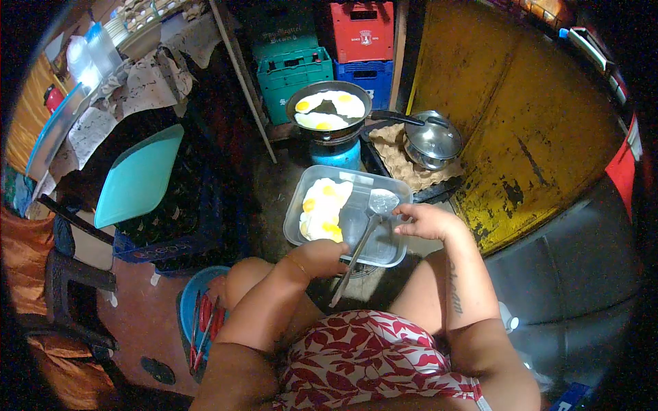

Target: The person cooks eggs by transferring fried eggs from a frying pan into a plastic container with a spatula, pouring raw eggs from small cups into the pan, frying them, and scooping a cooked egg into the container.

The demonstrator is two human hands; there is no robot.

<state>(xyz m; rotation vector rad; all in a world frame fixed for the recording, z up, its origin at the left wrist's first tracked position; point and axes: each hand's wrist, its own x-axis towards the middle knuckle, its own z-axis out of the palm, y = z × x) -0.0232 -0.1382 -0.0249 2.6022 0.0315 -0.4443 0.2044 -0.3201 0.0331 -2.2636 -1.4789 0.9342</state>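
A clear plastic tub (393,255) sits in front of my knees, with several fried eggs (322,209) heaped along its left side. A metal turner (362,248) lies slantwise in it, its broad head towards the far right and its handle sticking out over the near rim. My left hand (317,259) is closed at the tub's near left edge, its fingers partly hidden. Over the right rim, close to the turner's head, my right hand (430,222) has its fingers apart and holds nothing. Beyond the tub, eggs (322,122) lie in a black frying pan (370,103) on a blue burner (336,155).
Right of the pan, a lidded steel pot (433,140) stands on egg-tray cardboard (391,147). Green (295,75) and red (362,31) crates stack behind. A rusty yellow panel (500,123) bounds the right. At left are a teal lid (140,175) and a blue basin (195,291) with red-handled tools.
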